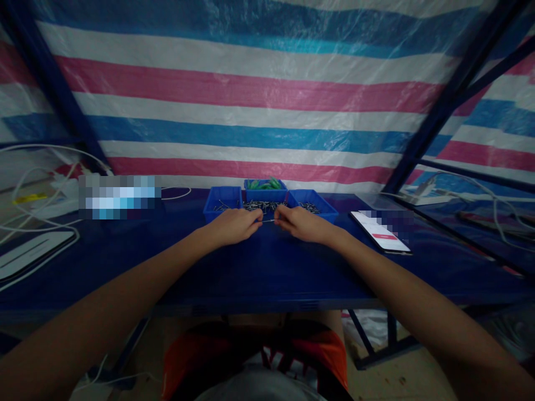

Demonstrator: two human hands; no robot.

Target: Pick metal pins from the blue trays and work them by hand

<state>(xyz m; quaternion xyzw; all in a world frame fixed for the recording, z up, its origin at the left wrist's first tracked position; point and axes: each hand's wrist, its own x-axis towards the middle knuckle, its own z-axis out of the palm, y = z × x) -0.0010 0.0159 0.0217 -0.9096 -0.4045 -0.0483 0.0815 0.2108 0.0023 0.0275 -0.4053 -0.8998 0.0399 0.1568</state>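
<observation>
My left hand [240, 224] and my right hand [298, 223] face each other just above the near edge of the blue bins. Fingers of both are pinched together. A thin, shiny metal pin-like piece [268, 220] spans the gap between the fingertips, with an end in each hand. Right behind them lies a heap of small dark and silvery metal pieces [263, 206], partly hidden by the hands. The left blue bin [211, 200] and the right blue bin [328, 207] hold similar slim metal pieces. Green slender pieces [271, 184] fill the back blue bin [265, 195].
The blue table [267, 273] runs across in front of me. A phone [382, 234] with a lit screen lies at right. Another blurred lit screen [121, 196] stands at left, near white cables [37, 223]. Striped plastic sheeting [251, 100] hangs behind, between blue metal posts.
</observation>
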